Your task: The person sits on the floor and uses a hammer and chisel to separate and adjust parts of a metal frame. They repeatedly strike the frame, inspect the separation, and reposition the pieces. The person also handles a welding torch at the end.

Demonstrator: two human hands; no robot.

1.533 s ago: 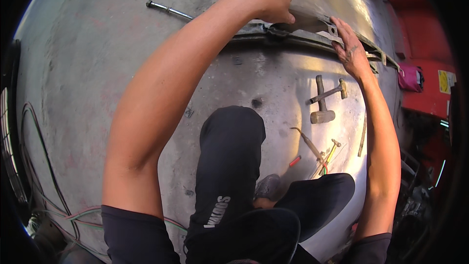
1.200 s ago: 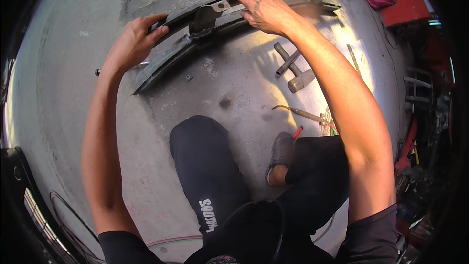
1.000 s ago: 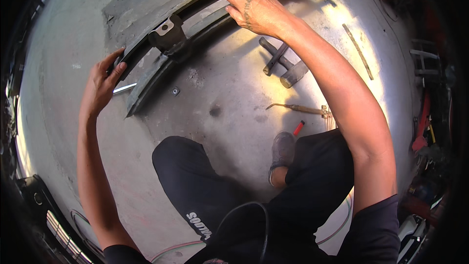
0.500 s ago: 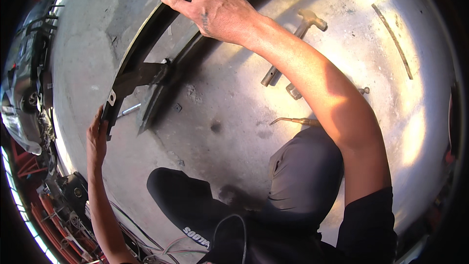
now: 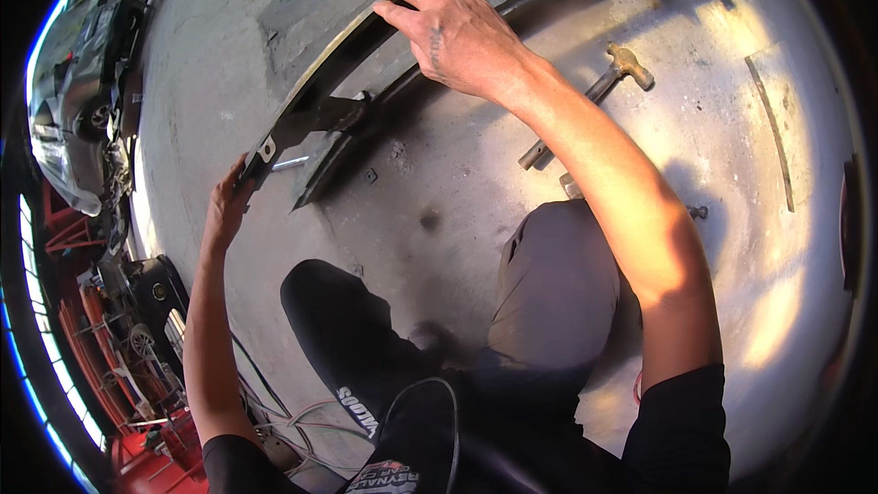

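Note:
A long, curved dark metal beam (image 5: pixel 315 105), like a car bumper support, spans the floor ahead of me. My left hand (image 5: pixel 224 212) is closed around its near left end, beside a small tab with a hole (image 5: pixel 267 148). Across the beam's upper stretch lies my right hand (image 5: pixel 462 41), palm down, fingers stretched out and apart; its thumb is hidden. A second curved dark rail (image 5: pixel 322 172) runs alongside, beyond a dark cross bracket (image 5: pixel 334 114). Whether the bracket joins the two cannot be told.
Right of the beam, a hammer (image 5: pixel 627 67) lies on the concrete floor (image 5: pixel 430 165), partly behind my right forearm. A thin strip (image 5: pixel 773 133) lies farther right. Cables (image 5: pixel 293 421) trail by my left side. Vehicle parts (image 5: pixel 87 114) stand at the far left.
My view has shifted, so the beam and both hands appear farther right. The brass torch tip beside my right knee is now out of sight. Both hands keep their places on the beam.

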